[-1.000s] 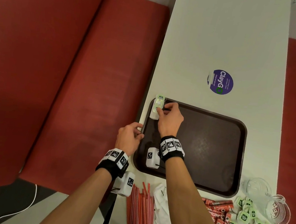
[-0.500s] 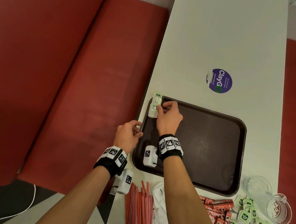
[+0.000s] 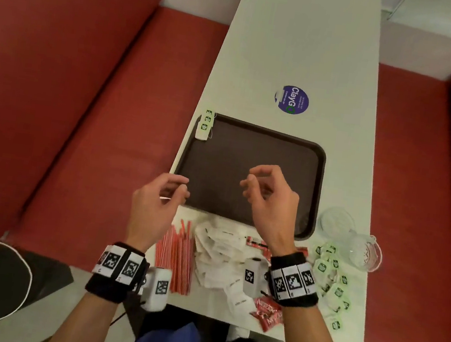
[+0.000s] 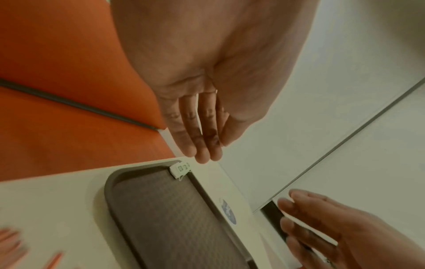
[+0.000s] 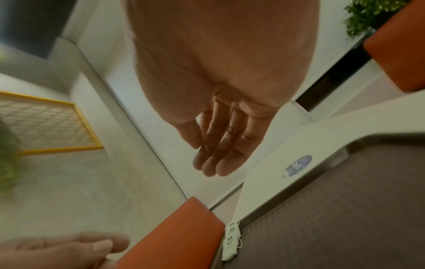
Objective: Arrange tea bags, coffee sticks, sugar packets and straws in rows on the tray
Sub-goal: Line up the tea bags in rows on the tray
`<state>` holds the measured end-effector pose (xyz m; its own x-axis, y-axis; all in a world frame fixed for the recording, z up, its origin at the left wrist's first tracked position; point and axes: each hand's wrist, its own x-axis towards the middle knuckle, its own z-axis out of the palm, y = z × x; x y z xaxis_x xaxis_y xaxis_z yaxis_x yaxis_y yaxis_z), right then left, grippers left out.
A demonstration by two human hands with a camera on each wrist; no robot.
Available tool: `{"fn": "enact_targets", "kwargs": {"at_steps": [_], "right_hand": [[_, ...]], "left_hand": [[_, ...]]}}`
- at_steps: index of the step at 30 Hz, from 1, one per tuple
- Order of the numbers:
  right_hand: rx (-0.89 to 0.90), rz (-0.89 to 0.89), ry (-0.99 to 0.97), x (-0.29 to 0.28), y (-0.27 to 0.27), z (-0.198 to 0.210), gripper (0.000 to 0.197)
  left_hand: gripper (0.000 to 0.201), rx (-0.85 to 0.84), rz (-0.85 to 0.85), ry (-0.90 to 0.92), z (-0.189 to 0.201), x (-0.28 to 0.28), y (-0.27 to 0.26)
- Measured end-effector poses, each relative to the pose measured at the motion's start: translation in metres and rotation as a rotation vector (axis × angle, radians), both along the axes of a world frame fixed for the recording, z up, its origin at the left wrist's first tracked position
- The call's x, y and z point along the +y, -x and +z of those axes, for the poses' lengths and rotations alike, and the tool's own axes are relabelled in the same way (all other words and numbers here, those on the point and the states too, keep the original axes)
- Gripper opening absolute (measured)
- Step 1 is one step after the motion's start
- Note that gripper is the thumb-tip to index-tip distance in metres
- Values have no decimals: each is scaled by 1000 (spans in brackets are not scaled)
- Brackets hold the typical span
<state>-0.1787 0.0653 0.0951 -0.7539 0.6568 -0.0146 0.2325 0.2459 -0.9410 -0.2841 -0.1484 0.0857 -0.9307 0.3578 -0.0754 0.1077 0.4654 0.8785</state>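
Three tea bags (image 3: 204, 127) sit overlapped at the tray's (image 3: 316, 182) far-left corner; the rest (image 3: 330, 282) are piled at the worktop's near-right edge. Both the left hand (image 3: 153, 207) and right hand (image 3: 270, 202) hover with loose, empty grips. The bags look feather-light and floppy, so I'd pinch the paper tag.

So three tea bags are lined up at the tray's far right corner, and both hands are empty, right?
Not quite: the tea bags sit at the far left corner of the tray, as the head view shows. The left hand and right hand are indeed empty.
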Motion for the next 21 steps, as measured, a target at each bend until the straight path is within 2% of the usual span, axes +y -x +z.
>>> {"fn": "enact_targets", "kwargs": {"at_steps": [5,8,10,13,16,21], "right_hand": [[-64,97,-57,17,-129,-15,5],[-122,119,-76,36,-208,-27,6],[-187,85,-90,52,-255,-41,8],[-301,-81,-87,73,-312,-64,10],[-384,-223,-106,83,-340,-84,14],[-568,-281,-143,74,-332,-112,44]], "left_hand": [[10,-16,-11,-46,-7,6,-115],[11,-58,-100,-19,-22,19,-175],[9,-18,-192,50,-37,33,-207],[6,79,-403,176,-61,60,-247],[9,146,-544,273,-78,92,-270],[15,261,-564,347,-80,149,-281]]}}
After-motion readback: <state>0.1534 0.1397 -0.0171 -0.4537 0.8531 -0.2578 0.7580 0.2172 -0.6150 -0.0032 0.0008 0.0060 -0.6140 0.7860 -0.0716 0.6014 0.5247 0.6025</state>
